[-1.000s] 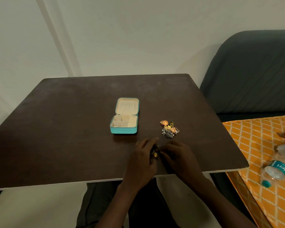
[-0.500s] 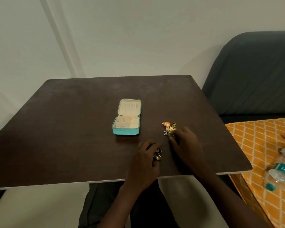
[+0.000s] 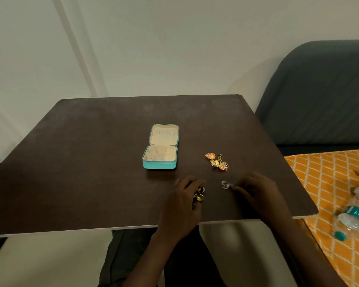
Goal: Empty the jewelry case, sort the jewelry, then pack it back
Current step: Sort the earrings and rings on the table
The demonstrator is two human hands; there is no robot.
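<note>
Hands low on surface point(image 3: 91, 162): right hand point(image 3: 257, 193) pinches silver piece point(image 3: 226, 184), left hand point(image 3: 184, 200) curls over gold rings point(image 3: 200, 193). Remaining jewelry pile point(image 3: 217, 161) lies ahead, nearer right hand; emptied open case point(image 3: 161, 148) sits left of pile.

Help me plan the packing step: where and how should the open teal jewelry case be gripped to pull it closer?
Grip the jewelry case by its base's near teal wall, thumb on one side wall and fingers on the other, coming in low from the near edge of the table. The lid lies open at the far side and the compartments face up, so a grip from above or behind would likely foul them. The left hand is nearer.
</note>
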